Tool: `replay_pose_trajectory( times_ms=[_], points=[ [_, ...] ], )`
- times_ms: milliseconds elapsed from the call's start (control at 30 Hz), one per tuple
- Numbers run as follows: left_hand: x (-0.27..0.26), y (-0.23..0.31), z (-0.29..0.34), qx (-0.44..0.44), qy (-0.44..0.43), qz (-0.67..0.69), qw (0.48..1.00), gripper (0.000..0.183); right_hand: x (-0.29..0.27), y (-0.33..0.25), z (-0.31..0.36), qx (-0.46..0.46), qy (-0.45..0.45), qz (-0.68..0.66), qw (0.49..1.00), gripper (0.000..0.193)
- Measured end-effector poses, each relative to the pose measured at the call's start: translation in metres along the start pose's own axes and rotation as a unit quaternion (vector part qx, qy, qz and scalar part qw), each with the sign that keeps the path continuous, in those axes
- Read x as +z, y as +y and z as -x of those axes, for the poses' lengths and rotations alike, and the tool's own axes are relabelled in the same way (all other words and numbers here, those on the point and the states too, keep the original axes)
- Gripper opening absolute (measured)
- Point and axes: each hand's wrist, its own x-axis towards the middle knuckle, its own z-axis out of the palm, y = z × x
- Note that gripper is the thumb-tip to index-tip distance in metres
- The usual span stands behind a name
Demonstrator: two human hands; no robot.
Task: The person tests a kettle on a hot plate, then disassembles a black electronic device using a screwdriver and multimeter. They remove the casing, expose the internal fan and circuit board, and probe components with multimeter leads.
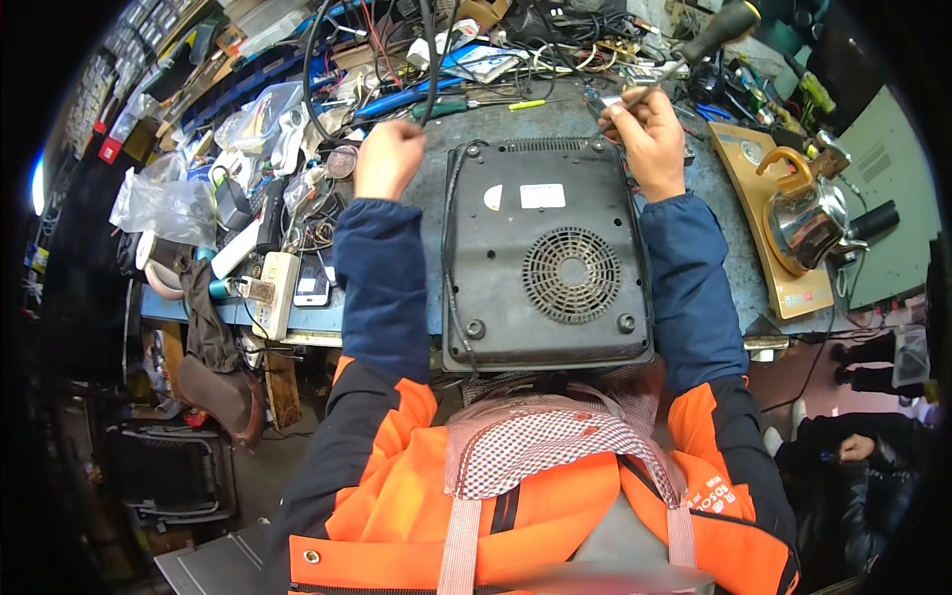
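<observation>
Blue-grey workbench [491, 121], seen from the head camera, its far side heaped with cables, tools and small parts. To the left lie clear plastic bags [164, 206], a beige power strip [278, 293] and a phone [312, 283]. To the right, a glass kettle [808, 228] with an amber handle sits on a gold-coloured panel [793, 293]. Beyond the bench at lower right, another person in dark clothing is partly visible, one hand [855, 448] showing.

At the centre, right in front of the wearer, a black induction cooktop [496, 258] lies flat, underside up, its near edge reaching past the bench's edge. Its slightly longer axis runs away from the wearer. The round fan grille [572, 276] is toward the near right; a white label [542, 195] is nearer the far edge. A black cord runs along its left side.

The left hand [390, 159] is loosely curled beyond the far left corner, beside a hanging black cable; whether it grips that cable cannot be told. The right hand [650, 144] has its fingers closed around the shaft of a screwdriver [716, 36], near the far right corner.
</observation>
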Motion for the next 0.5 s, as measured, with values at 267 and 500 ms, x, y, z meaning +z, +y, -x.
replay_pose_trajectory(
  times_ms=[267, 500],
  points=[
    [0.046, -0.014, -0.022, -0.125, -0.123, 0.443, 0.879, 0.023, 0.088, -0.023, -0.027, 0.0, -0.167, -0.019, 0.986, 0.014],
    [0.04, -0.013, -0.021, -0.105, -0.176, 0.456, 0.866, 0.027, 0.17, 0.02, -0.041, 0.065, -0.188, 0.054, 0.978, 0.013]
  ],
)
